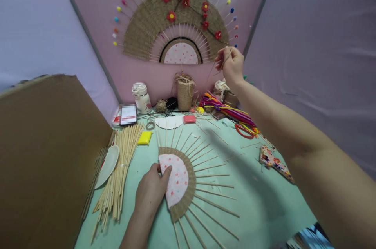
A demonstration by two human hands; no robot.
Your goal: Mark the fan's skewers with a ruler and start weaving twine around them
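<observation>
A half-round craft piece (pixel 179 180) lies on the pale green table (pixel 264 202): a pink dotted centre, a band of woven twine and wooden sticks fanning out. My left hand (pixel 151 190) rests on its left edge, fingers pressed on the pink part. My right hand (pixel 230 64) is raised high at the back, fingers pinched on a thin strand of twine (pixel 216 64) that trails down and left.
A finished fan with red flowers (pixel 176 25) hangs on the pink back wall. A bundle of sticks (pixel 120 166), a cardboard sheet (pixel 44 155), a white jar (pixel 141 97), a twine-wrapped pot (pixel 185 92), pipe cleaners (pixel 229 111), red scissors (pixel 245 131) and clay blocks (pixel 145 138) surround the piece.
</observation>
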